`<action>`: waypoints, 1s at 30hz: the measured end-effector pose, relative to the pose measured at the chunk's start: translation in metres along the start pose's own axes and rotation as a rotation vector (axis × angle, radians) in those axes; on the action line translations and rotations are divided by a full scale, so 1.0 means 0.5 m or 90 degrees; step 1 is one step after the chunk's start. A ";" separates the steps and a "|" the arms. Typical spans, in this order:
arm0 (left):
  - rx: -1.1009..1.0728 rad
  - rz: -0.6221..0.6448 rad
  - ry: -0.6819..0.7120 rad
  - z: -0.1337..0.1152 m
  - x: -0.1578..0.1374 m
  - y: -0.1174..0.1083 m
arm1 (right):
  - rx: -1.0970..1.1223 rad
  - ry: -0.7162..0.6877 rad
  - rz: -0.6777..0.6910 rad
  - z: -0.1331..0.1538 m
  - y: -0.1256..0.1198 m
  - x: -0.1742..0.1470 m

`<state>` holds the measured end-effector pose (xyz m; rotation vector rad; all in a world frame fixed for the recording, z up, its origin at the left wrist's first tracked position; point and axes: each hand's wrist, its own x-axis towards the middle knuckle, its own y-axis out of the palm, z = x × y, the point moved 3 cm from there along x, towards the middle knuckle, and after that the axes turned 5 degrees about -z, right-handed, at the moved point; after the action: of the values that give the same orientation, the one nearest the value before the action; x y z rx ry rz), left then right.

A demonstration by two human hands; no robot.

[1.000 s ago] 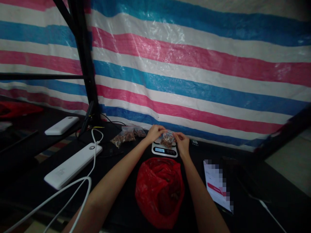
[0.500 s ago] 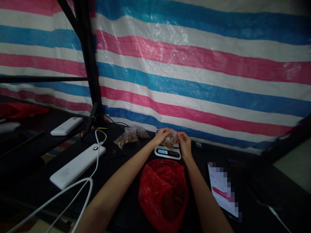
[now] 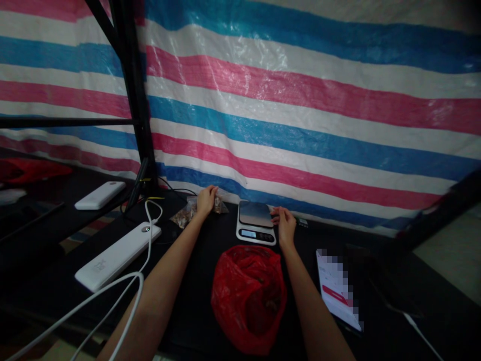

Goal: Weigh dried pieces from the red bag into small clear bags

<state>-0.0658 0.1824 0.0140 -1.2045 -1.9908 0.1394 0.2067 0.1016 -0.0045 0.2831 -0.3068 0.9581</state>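
My left hand is at the back of the table with its fingers pinched on a small clear zip bag of brown bits. Other such bags, like this filled zip bag, lie just left of it, partly hidden by the wrist. A white kitchen scale with a bare metal plate and lit display stands between my hands. My right hand rests at the scale's right edge, fingers loosely apart and holding nothing I can see. Nearer me sits an open red plastic bag with dark contents.
White power banks with a looping white cable are at the left. To the right lies a phone with a lit, partly blurred screen. A black metal post and striped sheeting stand behind the table.
My left hand has moved left from above the scale to the other bags, taking the filled zip bag off the scale. My right hand has let go of that bag and stays beside the scale.
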 end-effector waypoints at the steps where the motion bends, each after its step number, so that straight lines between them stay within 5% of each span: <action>1: 0.039 -0.012 -0.013 0.009 -0.001 -0.004 | -0.006 -0.001 0.005 -0.002 0.000 -0.001; 8: 0.038 -0.174 0.092 -0.002 -0.017 -0.008 | -0.034 -0.033 0.028 0.005 0.005 -0.006; 13: -0.106 -0.203 0.171 -0.091 -0.032 -0.046 | -0.039 -0.050 0.067 0.040 0.021 -0.012; 18: -0.211 0.053 0.340 -0.250 -0.125 -0.107 | -0.055 -0.068 0.197 0.096 0.036 -0.051; 22: -0.194 0.486 0.529 -0.326 -0.274 -0.180 | -0.202 -0.138 0.524 0.139 0.015 -0.133; 24: -0.095 0.602 0.562 -0.324 -0.336 -0.221 | -0.323 -0.177 0.622 0.151 -0.016 -0.171; 27: 0.055 0.629 0.600 -0.285 -0.379 -0.260 | -0.500 -0.229 0.669 0.157 -0.068 -0.206; 30: 0.221 0.551 0.567 -0.217 -0.365 -0.266 | -0.618 -0.238 0.669 0.157 -0.107 -0.221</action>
<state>-0.0428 -0.0650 0.0462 -1.4620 -0.5864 0.2964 0.1815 -0.0396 0.0210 -0.6801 -1.2903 1.6407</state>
